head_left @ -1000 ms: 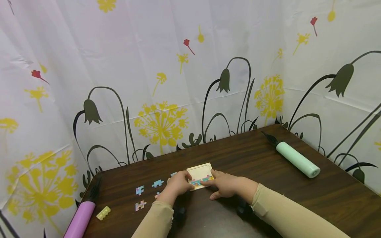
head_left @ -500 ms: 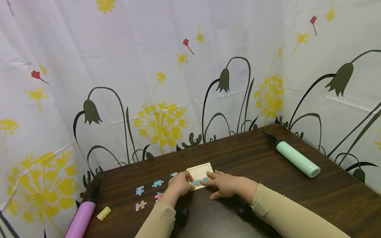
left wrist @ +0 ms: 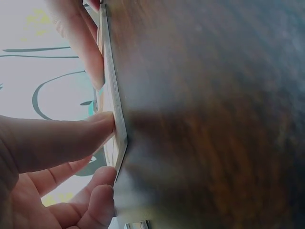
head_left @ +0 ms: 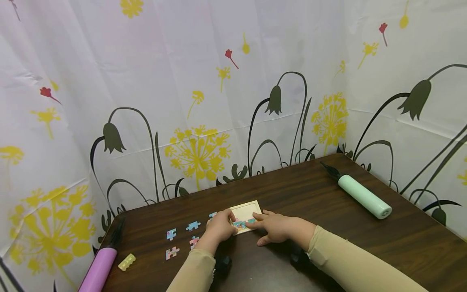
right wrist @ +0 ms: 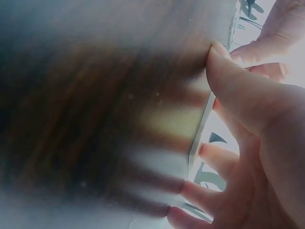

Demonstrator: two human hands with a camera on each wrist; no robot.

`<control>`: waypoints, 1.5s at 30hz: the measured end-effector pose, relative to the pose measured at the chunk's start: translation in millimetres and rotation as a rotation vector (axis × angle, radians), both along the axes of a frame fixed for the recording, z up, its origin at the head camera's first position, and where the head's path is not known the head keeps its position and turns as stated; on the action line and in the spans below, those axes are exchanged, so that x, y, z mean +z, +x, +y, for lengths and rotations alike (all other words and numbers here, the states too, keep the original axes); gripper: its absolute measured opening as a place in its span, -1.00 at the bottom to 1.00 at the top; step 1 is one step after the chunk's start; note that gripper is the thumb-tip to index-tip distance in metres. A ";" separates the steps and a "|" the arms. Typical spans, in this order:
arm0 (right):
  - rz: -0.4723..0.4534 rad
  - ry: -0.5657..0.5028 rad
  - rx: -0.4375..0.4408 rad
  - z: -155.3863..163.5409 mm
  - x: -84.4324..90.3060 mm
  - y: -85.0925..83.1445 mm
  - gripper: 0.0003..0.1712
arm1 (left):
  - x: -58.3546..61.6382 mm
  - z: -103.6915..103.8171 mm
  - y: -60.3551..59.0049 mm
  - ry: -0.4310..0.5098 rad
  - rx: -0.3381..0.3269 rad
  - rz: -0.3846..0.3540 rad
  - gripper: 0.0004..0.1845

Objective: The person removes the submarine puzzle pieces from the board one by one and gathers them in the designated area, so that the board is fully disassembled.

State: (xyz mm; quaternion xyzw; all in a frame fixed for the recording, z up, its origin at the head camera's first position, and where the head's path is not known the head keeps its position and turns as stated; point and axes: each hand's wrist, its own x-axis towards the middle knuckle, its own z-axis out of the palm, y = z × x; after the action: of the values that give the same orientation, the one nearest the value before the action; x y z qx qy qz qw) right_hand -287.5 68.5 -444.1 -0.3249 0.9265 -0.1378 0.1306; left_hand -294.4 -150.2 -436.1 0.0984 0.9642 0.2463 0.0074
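A small pale wooden puzzle board (head_left: 246, 210) lies flat on the dark wooden table (head_left: 328, 227), with a few coloured pieces (head_left: 241, 224) set along its near edge. My left hand (head_left: 222, 225) curls over the board's near left corner; in the left wrist view its thumb (left wrist: 71, 138) presses against the board's thin edge (left wrist: 112, 95). My right hand (head_left: 269, 225) lies flat at the board's near right, its index finger stretched onto the set pieces. Its thumb (right wrist: 238, 81) touches the board edge (right wrist: 205, 124) in the right wrist view.
Several loose puzzle pieces (head_left: 193, 225) lie left of the board. A purple pump (head_left: 98, 271) and a yellow block (head_left: 126, 261) sit at the front left corner. A mint green pump (head_left: 365, 197) lies at the back right. Flowered curtains close in the table's far sides.
The left hand has crept slightly further over the board's left corner. The right hand has stayed put on the pieces.
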 end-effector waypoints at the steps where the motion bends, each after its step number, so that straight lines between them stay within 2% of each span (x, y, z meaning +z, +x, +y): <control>1: -0.001 0.000 0.001 0.1 -0.1 0.0 -0.23 | 0.1 -0.3 0.1 0.005 0.000 0.003 -0.69; 6: -0.005 0.002 0.001 -0.3 1.1 0.4 -0.23 | 0.9 -1.6 0.3 0.041 0.003 0.024 -0.76; 11: -0.002 0.006 0.006 -1.0 1.4 0.5 -0.22 | 4.6 -2.8 2.7 0.122 0.019 0.031 -0.82; 16: -0.018 0.002 0.003 -2.1 2.1 1.5 -0.22 | 9.5 -12.9 5.9 0.183 0.040 0.029 -0.84; 20: -0.030 0.001 -0.009 -2.3 2.1 1.9 -0.21 | 20.3 -28.9 12.0 0.213 0.067 0.024 -0.85; 23: -0.034 -0.002 -0.014 -1.8 1.5 1.7 -0.21 | 30.5 -45.9 18.7 0.189 0.092 0.048 -0.86; 26: -0.035 -0.001 -0.014 -1.1 0.7 1.3 -0.20 | 39.1 -65.7 27.9 0.164 0.122 0.064 -0.87; 29: -0.033 0.001 -0.013 -0.7 0.0 1.2 -0.20 | 43.8 -86.0 39.3 0.159 0.133 0.047 -0.89; 33: -0.034 0.001 -0.009 -0.6 -0.7 1.7 -0.20 | 42.1 -111.8 54.4 0.165 0.136 -0.005 -0.88; 40: -0.028 0.004 -0.008 0.8 -0.3 3.0 -0.21 | 29.5 -148.2 73.0 0.166 0.170 -0.092 -0.87; 42: -0.028 0.003 -0.009 1.2 -0.2 3.0 -0.20 | 25.4 -157.3 76.5 0.169 0.154 -0.109 -0.87; 45: -0.029 0.002 -0.007 1.2 0.7 2.8 -0.20 | 19.1 -170.4 81.5 0.176 0.094 -0.143 -0.88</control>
State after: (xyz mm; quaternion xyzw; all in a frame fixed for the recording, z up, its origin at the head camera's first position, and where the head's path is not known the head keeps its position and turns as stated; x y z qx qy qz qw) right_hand -284.6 69.7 -443.4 -0.3194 0.9257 -0.1423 0.1440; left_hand -212.9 -320.6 -417.0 0.0358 0.9393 0.3365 0.0560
